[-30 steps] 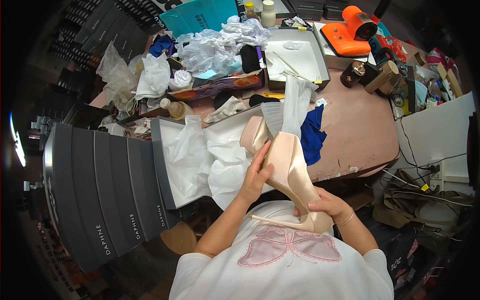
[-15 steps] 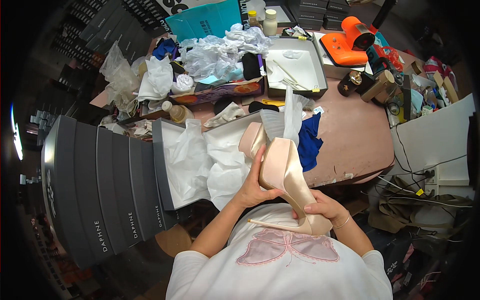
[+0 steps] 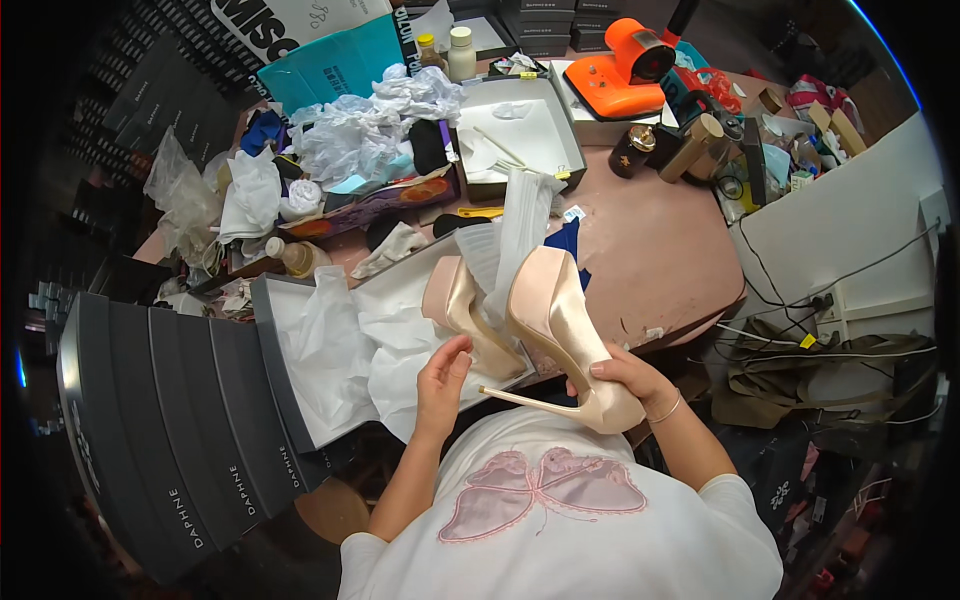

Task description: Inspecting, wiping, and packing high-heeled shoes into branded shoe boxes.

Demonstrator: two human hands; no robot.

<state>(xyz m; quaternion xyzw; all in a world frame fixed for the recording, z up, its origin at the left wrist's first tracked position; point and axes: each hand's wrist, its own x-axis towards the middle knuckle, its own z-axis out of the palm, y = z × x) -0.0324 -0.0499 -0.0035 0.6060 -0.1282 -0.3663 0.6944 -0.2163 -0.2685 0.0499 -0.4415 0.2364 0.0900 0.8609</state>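
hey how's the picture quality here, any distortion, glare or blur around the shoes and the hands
Head view: strong fisheye bending, the grey box lids curve at the left, and the corners go black. Lighting is even and soft, with a mild sheen on the satin high-heeled shoe in the right hand. The left hand, the second shoe and the tissue paper look sharp; no motion blur shows.

Single head-worn fisheye view, looking steeply down, close over the pink worktable [image 3: 660, 250], edges bowed
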